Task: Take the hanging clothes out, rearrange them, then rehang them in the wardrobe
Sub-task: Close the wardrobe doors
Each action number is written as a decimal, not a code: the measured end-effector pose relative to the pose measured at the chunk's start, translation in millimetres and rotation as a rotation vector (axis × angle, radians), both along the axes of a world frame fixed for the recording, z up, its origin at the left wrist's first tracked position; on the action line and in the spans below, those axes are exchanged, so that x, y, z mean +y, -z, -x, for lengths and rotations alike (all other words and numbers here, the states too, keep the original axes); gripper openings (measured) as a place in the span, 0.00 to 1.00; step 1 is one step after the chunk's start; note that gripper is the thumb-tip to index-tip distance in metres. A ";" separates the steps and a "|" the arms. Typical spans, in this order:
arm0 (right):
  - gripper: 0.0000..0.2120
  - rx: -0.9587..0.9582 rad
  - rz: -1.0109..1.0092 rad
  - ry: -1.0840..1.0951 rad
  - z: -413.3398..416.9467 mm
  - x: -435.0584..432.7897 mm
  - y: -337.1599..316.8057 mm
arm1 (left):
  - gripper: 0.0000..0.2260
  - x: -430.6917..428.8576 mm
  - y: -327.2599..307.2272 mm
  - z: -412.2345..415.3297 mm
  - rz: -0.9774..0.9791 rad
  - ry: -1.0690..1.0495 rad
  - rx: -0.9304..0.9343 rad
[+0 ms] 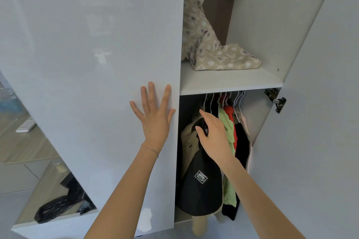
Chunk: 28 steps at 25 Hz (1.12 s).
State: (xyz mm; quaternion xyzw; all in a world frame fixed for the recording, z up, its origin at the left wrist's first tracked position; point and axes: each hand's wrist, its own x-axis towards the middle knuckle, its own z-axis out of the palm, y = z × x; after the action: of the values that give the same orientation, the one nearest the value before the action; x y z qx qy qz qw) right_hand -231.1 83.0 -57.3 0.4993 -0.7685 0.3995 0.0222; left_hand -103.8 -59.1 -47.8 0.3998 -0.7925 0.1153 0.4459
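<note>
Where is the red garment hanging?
Head view, right of centre: the bright red fabric garment hangs below the white shelf, between a light green shirt and a black garment.

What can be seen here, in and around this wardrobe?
closed door: one, glossy white, left
open door: one, white, right
shelf: one, white, above the hanging clothes
patterned cloth: one, beige, crumpled on the shelf
hangers: several, white, under the shelf
coat: one, beige, leftmost hanging
black bag: one, white patch, before the coat
green garment: one, middle
red garment: one, beside the green
black garment: one, right of the red
hinge: one, metal, open door
remote: one, white, far left
plastic bag: one, black, lower left
left hand: one, flat on closed door
right hand: one, at the black bag's top, grip unclear
</note>
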 end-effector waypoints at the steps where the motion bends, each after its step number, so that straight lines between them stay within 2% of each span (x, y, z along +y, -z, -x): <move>1: 0.25 0.004 -0.010 0.015 2.0 -3.5 2.6 | 0.31 -3.5 1.7 1.6 0.009 0.007 0.011; 9: 0.25 0.018 -0.024 0.104 -4.1 -16.7 11.3 | 0.28 -13.4 5.4 3.0 0.058 0.019 -0.008; 14: 0.24 0.032 0.029 0.123 -16.1 17.6 7.7 | 0.27 10.2 -5.9 -11.1 -0.060 0.142 -0.034; 18: 0.24 0.042 0.057 0.138 -14.9 73.4 -0.1 | 0.27 54.8 -5.7 -14.5 -0.137 0.272 -0.061; 23: 0.24 0.136 0.076 0.163 -3.7 177.1 -16.8 | 0.30 142.4 -2.4 3.8 -0.271 0.449 0.050; 28: 0.24 0.109 0.074 0.196 9.1 298.3 -26.0 | 0.30 242.3 15.2 41.5 -0.384 0.522 0.102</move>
State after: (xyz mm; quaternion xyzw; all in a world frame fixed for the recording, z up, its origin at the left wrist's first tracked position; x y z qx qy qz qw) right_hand -240.2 381.3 -31.4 0.4417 -0.7959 0.3958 0.1214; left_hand -145.3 183.3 -63.0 0.2653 -0.8522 -0.1746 0.4158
